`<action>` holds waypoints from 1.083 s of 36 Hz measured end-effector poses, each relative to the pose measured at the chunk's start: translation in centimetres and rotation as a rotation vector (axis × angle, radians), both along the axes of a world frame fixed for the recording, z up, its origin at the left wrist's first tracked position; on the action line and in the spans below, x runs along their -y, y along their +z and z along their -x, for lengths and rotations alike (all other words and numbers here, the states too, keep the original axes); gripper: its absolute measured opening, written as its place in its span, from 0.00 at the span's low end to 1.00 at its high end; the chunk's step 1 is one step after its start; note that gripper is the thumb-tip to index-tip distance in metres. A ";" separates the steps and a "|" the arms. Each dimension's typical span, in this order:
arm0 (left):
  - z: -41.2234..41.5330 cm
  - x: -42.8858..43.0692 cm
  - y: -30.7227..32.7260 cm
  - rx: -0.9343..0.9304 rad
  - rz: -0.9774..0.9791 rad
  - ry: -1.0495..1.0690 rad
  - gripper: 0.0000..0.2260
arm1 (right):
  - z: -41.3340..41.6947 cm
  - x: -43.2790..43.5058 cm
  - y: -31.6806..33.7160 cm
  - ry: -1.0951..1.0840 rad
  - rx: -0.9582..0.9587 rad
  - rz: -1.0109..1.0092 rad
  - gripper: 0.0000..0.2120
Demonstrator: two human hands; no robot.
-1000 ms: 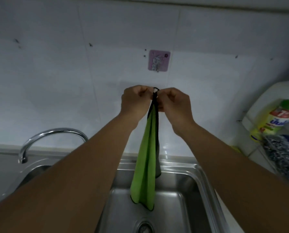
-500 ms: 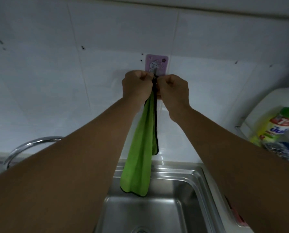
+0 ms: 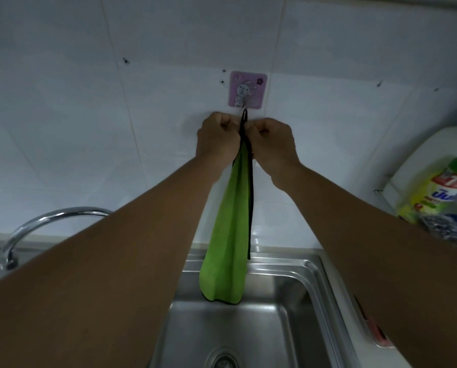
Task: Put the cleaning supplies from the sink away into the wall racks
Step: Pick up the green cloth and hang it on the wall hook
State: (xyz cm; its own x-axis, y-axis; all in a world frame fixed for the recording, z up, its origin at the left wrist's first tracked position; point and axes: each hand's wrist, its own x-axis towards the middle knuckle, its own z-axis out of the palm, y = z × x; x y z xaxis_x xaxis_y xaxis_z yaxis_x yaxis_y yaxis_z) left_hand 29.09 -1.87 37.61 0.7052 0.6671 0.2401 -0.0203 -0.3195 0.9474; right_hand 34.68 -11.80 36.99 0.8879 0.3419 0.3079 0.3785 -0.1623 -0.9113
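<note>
A green cloth (image 3: 228, 229) with black edging hangs straight down over the steel sink (image 3: 309, 272). Its black loop reaches up to the metal hook of a pink adhesive wall hook (image 3: 247, 88) on the white tiles. My left hand (image 3: 216, 136) and my right hand (image 3: 271, 140) are side by side just below the hook, both pinching the cloth's top at the loop. Whether the loop sits fully on the hook I cannot tell.
A chrome tap (image 3: 49, 221) curves over the sink at the left. At the right, a wire wall rack (image 3: 381, 192) holds a large white jug (image 3: 418, 150), a green-capped dish soap bottle (image 3: 440, 189) and a steel scourer (image 3: 445, 227). The drain (image 3: 223, 361) lies at the bottom.
Both hands raised the cloth from below the hook up to it. The loop now touches the hook, and the hands sit slightly lower than half a second ago.
</note>
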 end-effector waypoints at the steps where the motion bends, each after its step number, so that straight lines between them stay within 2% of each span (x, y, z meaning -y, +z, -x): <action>1: 0.2 0.1 -0.4 -0.029 -0.013 -0.017 0.07 | -0.1 0.4 -0.6 0.030 -0.019 -0.002 0.06; 3: 0.7 0.2 -1.5 -0.101 -0.031 -0.051 0.07 | 0.1 1.3 -2.0 0.087 -0.059 -0.002 0.04; 5: 1.2 0.4 -2.6 -0.194 -0.072 -0.102 0.10 | 0.4 2.3 -3.6 0.134 -0.101 0.022 0.05; 8: 2.3 0.6 -4.6 -0.380 -0.189 -0.150 0.13 | 0.8 3.7 -6.2 0.145 -0.042 0.169 0.06; 11: 3.2 0.2 -7.0 -0.431 -0.180 -0.220 0.16 | 1.1 4.9 -8.6 0.132 -0.017 0.306 0.05; 15: 4.7 -0.4 -10.1 -0.468 -0.033 -0.255 0.20 | 1.5 6.4 -11.5 0.177 -0.272 0.419 0.05; 19: 6.1 -1.5 -13.0 -0.548 0.024 -0.057 0.16 | 1.9 8.2 -14.9 0.115 -0.399 0.449 0.07; 21: 6.7 -2.2 -13.9 -0.569 0.050 0.031 0.16 | 1.8 9.0 -16.0 0.006 -0.317 0.448 0.05; 24: 7.3 -3.3 -14.1 -0.530 0.038 0.157 0.16 | 1.4 10.1 -15.3 -0.270 -0.060 0.500 0.07; 27: 7.5 -4.3 -13.5 -0.502 -0.111 0.279 0.16 | 0.4 11.0 -14.2 -0.451 0.034 0.352 0.09; 30: 7.7 -4.3 -13.4 -0.497 -0.183 0.275 0.15 | 0.1 11.5 -14.5 -0.436 0.029 0.327 0.09; 35: 7.9 -4.2 -15.0 -0.575 -0.167 0.209 0.15 | 0.6 11.5 -16.2 -0.362 -0.034 0.419 0.09; 39: 8.0 -4.3 -15.0 -0.510 -0.177 0.243 0.14 | 0.9 11.5 -15.7 -0.465 0.062 0.322 0.08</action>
